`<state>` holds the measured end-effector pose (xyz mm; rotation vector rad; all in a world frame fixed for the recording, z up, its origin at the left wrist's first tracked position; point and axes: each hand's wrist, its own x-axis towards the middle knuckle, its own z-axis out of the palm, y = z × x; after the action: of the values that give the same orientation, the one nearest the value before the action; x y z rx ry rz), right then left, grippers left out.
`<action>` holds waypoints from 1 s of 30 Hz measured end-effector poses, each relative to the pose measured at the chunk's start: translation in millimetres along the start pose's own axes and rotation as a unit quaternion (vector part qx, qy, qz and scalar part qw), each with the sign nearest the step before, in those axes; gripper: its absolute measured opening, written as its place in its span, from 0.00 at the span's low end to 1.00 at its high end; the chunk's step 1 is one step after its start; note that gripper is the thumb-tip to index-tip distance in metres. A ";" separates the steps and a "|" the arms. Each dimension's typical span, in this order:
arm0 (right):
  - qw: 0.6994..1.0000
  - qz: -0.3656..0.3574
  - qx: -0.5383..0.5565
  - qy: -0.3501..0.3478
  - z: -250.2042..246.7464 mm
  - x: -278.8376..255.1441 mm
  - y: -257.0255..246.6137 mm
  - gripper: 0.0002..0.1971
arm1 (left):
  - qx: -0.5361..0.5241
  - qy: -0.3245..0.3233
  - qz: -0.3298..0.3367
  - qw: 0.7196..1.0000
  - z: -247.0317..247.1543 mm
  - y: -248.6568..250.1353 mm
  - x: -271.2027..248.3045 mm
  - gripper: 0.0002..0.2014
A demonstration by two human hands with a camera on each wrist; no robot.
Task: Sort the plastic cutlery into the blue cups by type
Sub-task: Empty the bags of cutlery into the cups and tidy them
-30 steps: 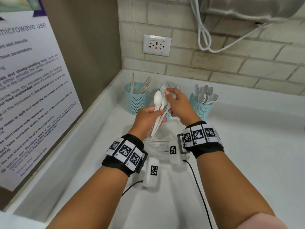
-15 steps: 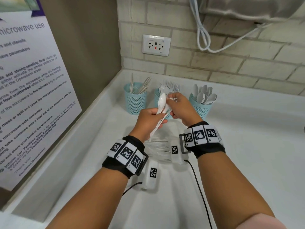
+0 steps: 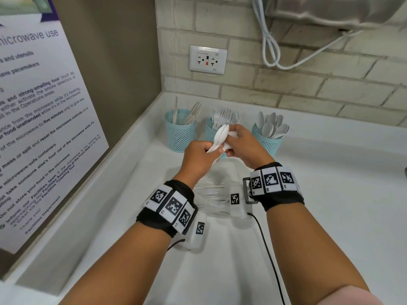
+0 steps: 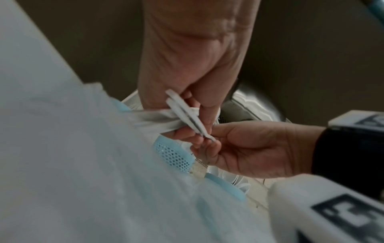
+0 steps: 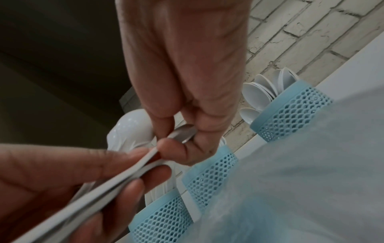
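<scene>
At the far left a microwave notice (image 3: 37, 119) is hanging on the wall beside the white counter (image 3: 330, 194). Along the back of the counter three blue cups are standing in a row. The left cup (image 3: 179, 133) is holding knives, handles down. The middle cup (image 3: 210, 132) is holding forks, and our hands are partly hiding it. The right cup (image 3: 267, 142) is holding spoons with their bowls up.

We are holding a small bunch of white spoons (image 3: 220, 137) in the air, just in front of the middle cup. Our left hand (image 3: 201, 157) is gripping the handles, fingers curled round them from below. The handles are running up and to the right out of that hand, and the bowls are sticking out above it. Our right hand (image 3: 244, 146) is pinching the bunch near the bowls, with thumb and fingertips closing on it from the right. The two hands are touching around the bunch.

Below the hands, more clear cutlery (image 3: 211, 190) is lying on the counter between our wrists, partly hidden by the wrist bands. On the wall above the cups a socket (image 3: 208, 59) is showing, and a white cord (image 3: 271, 47) is looping to its right.
</scene>
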<state>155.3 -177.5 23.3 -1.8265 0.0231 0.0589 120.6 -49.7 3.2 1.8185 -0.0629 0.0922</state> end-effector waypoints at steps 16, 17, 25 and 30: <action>0.993 -0.081 0.017 -0.079 -15.7 -7.7 -4.2 0.13 | -0.188 -0.063 -0.126 0.972 -16.7 0.3 5.1 0.05; 0.991 -0.085 -0.017 -0.098 -20.7 -8.8 -5.5 0.16 | -0.222 -0.080 -0.146 0.961 -20.1 0.6 5.2 0.05; 0.984 -0.132 -0.112 -0.034 -29.6 -6.9 -5.0 0.09 | -0.154 -0.102 -0.117 0.976 -22.7 -1.8 5.3 0.05; 0.979 -0.162 -0.119 -0.028 -28.5 -4.9 -4.3 0.06 | -0.171 -0.116 -0.123 0.971 -25.0 -4.2 5.0 0.06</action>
<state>151.4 -204.0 34.9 -2.0455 -0.3337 -0.1212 125.2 -24.4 5.8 1.4705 -0.0166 -0.2923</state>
